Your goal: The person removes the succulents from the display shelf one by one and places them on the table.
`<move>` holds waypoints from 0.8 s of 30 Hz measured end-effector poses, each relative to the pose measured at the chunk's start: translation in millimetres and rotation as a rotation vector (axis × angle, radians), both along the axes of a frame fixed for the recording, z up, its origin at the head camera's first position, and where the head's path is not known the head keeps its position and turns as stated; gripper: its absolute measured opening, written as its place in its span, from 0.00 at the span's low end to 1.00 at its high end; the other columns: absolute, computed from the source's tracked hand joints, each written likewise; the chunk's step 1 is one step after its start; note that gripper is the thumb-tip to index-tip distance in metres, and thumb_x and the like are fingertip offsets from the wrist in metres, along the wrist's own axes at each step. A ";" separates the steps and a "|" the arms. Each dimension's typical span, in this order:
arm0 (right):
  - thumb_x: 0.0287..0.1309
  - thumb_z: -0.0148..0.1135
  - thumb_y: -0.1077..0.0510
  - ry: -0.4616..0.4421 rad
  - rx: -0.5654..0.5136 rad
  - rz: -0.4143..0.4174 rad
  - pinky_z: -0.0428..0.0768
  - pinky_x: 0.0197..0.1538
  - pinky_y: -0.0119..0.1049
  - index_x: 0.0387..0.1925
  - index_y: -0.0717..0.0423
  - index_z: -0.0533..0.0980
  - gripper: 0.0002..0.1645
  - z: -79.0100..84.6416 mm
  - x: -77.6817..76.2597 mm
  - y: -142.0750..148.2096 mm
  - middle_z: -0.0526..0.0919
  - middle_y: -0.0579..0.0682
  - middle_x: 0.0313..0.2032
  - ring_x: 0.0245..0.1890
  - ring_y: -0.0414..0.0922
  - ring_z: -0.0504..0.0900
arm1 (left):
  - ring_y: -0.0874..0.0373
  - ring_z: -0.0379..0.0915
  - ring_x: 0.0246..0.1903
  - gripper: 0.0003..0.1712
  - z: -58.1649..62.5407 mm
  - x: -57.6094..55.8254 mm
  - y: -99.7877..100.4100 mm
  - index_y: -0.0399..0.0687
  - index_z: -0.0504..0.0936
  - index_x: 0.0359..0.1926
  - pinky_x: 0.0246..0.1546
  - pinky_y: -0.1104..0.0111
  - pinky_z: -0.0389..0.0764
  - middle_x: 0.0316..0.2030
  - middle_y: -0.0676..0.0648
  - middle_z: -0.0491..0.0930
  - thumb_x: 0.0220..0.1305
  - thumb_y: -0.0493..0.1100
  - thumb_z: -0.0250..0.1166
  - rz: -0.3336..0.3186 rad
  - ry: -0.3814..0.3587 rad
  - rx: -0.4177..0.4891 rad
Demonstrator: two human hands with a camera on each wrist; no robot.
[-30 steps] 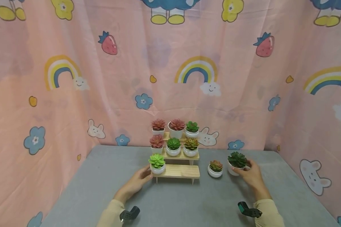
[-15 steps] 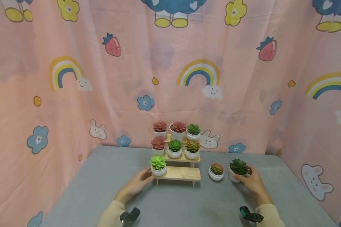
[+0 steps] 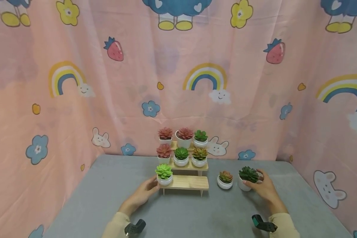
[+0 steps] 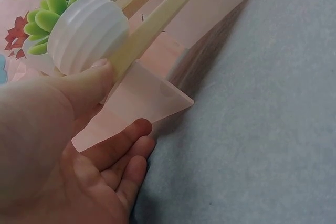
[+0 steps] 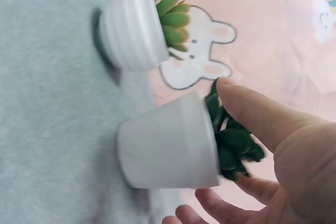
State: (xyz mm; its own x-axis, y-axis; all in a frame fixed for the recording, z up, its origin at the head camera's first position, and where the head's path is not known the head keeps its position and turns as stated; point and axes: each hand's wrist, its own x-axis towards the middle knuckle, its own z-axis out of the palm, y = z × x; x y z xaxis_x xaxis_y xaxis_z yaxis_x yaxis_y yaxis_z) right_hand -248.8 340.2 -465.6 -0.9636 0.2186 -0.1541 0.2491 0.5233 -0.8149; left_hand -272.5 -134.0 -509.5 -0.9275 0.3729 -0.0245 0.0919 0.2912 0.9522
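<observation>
My left hand (image 3: 141, 193) is at the left end of the lowest shelf of a wooden three-tier display stand (image 3: 190, 182). Its thumb lies on the board edge and its fingers curl by the pale leg (image 4: 142, 93). Right beside the thumb sits a bright green potted succulent (image 4: 86, 30). My right hand (image 3: 266, 188) is loosely around a dark green succulent in a white pot (image 5: 168, 142), upright on the table. The thumb is by the leaves, off the pot wall; the other fingers are around the rim's far side.
A small orange-green potted succulent (image 3: 225, 180) stands between the stand and the right hand. The upper shelves bear several potted succulents, among them a yellow-green one (image 3: 199, 157) and a red one (image 3: 184, 137). A pink patterned curtain (image 3: 247, 109) hangs behind the grey table (image 3: 178, 215).
The dark green potted succulent was lowered slightly to the table by the right hand, then stayed put as the thumb shifted up a little. The left hand keeps its place; the head view shifts slightly.
</observation>
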 end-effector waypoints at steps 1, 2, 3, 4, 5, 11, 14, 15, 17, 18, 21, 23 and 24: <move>0.63 0.67 0.41 0.004 0.011 0.001 0.61 0.70 0.71 0.79 0.63 0.35 0.65 3.6 0.2 -0.7 0.44 0.80 0.74 0.72 0.76 0.51 | 0.30 0.59 0.72 0.38 0.6 0.2 0.0 0.38 0.56 0.78 0.70 0.39 0.65 0.71 0.28 0.65 0.76 0.50 0.57 0.000 0.002 0.000; 0.63 0.66 0.40 0.008 0.018 0.003 0.60 0.70 0.72 0.80 0.63 0.35 0.65 7.1 0.8 -1.2 0.44 0.80 0.74 0.72 0.76 0.50 | 0.29 0.59 0.72 0.39 1.1 0.3 0.1 0.38 0.56 0.78 0.70 0.39 0.65 0.71 0.28 0.65 0.76 0.51 0.57 0.001 0.001 -0.001; 0.64 0.66 0.40 0.011 0.024 0.001 0.60 0.70 0.71 0.80 0.62 0.35 0.65 10.5 1.5 -2.3 0.44 0.79 0.74 0.73 0.75 0.49 | 0.29 0.59 0.72 0.39 1.5 0.4 0.2 0.38 0.56 0.78 0.70 0.39 0.64 0.71 0.28 0.65 0.76 0.51 0.57 0.003 -0.001 -0.001; 0.64 0.65 0.40 0.014 0.031 -0.001 0.59 0.71 0.71 0.80 0.62 0.35 0.64 13.9 2.5 -3.4 0.44 0.78 0.74 0.73 0.75 0.49 | 0.30 0.59 0.72 0.39 1.7 0.6 0.2 0.39 0.56 0.78 0.70 0.39 0.64 0.71 0.28 0.65 0.76 0.51 0.57 0.007 -0.003 -0.003; 0.65 0.64 0.39 0.018 0.039 -0.004 0.59 0.71 0.71 0.80 0.62 0.35 0.64 17.3 3.5 -4.8 0.45 0.78 0.75 0.74 0.75 0.48 | 0.30 0.59 0.72 0.39 1.5 0.4 0.1 0.39 0.56 0.78 0.70 0.38 0.64 0.71 0.28 0.65 0.76 0.51 0.58 0.009 -0.008 -0.003; 0.69 0.59 0.38 0.073 0.057 -0.031 0.58 0.72 0.70 0.80 0.60 0.36 0.59 39.0 11.0 -15.9 0.44 0.75 0.76 0.75 0.72 0.47 | 0.30 0.57 0.73 0.39 0.4 -1.2 0.7 0.40 0.55 0.78 0.72 0.39 0.62 0.72 0.29 0.63 0.76 0.52 0.57 -0.001 -0.015 0.015; 0.69 0.58 0.38 0.102 0.088 -0.024 0.58 0.72 0.70 0.80 0.61 0.39 0.57 49.1 14.1 -23.4 0.46 0.75 0.76 0.75 0.72 0.48 | 0.31 0.56 0.74 0.40 0.1 -1.6 0.7 0.43 0.54 0.79 0.73 0.39 0.60 0.73 0.30 0.62 0.76 0.53 0.57 -0.009 -0.024 0.020; 0.69 0.58 0.38 0.109 0.103 -0.018 0.58 0.72 0.70 0.80 0.61 0.41 0.56 51.6 15.2 -25.9 0.47 0.75 0.76 0.75 0.72 0.49 | 0.32 0.56 0.74 0.40 0.1 -1.4 0.7 0.44 0.54 0.79 0.73 0.39 0.60 0.73 0.31 0.62 0.76 0.53 0.57 -0.010 -0.029 0.020; 0.70 0.58 0.39 0.120 0.129 0.003 0.58 0.72 0.70 0.80 0.62 0.43 0.55 55.2 17.4 -31.4 0.49 0.76 0.75 0.75 0.72 0.50 | 0.32 0.55 0.75 0.40 -0.5 -1.0 0.4 0.44 0.54 0.79 0.73 0.38 0.59 0.74 0.31 0.62 0.76 0.53 0.57 -0.015 -0.037 0.016; 0.70 0.58 0.39 0.125 0.145 0.017 0.59 0.71 0.71 0.80 0.62 0.44 0.54 56.5 18.3 -34.2 0.49 0.76 0.75 0.74 0.73 0.51 | 0.32 0.54 0.75 0.40 -0.5 -0.5 0.3 0.45 0.54 0.79 0.73 0.38 0.59 0.74 0.31 0.61 0.76 0.54 0.57 -0.015 -0.040 0.013; 0.70 0.58 0.39 0.144 0.185 0.059 0.60 0.71 0.71 0.79 0.63 0.46 0.52 58.1 19.8 -43.5 0.51 0.76 0.75 0.74 0.73 0.53 | 0.31 0.54 0.75 0.40 -1.3 0.5 -0.2 0.45 0.54 0.80 0.73 0.38 0.59 0.74 0.31 0.61 0.76 0.53 0.57 -0.015 -0.048 0.012; 0.70 0.58 0.39 0.159 0.200 0.081 0.61 0.70 0.71 0.78 0.64 0.48 0.52 57.7 20.2 -49.6 0.53 0.75 0.74 0.73 0.72 0.55 | 0.31 0.53 0.75 0.40 -1.7 0.6 -0.6 0.45 0.53 0.80 0.73 0.38 0.59 0.74 0.30 0.61 0.76 0.53 0.57 -0.019 -0.050 0.009; 0.70 0.58 0.39 0.167 0.204 0.089 0.61 0.70 0.71 0.78 0.64 0.49 0.51 57.3 20.4 -52.5 0.54 0.75 0.74 0.73 0.72 0.55 | 0.31 0.53 0.75 0.40 -1.8 0.6 -0.8 0.45 0.53 0.80 0.73 0.38 0.59 0.74 0.30 0.61 0.76 0.53 0.57 -0.018 -0.048 0.009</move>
State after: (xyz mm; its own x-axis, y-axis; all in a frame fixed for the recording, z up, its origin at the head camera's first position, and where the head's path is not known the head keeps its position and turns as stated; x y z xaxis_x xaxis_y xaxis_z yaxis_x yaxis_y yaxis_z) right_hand -228.4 287.7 -408.3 -0.9887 0.1422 0.0468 0.0660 0.6946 -0.7164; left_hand -271.9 -134.8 -511.3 -0.9186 0.3897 -0.0658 0.0508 0.2816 0.9582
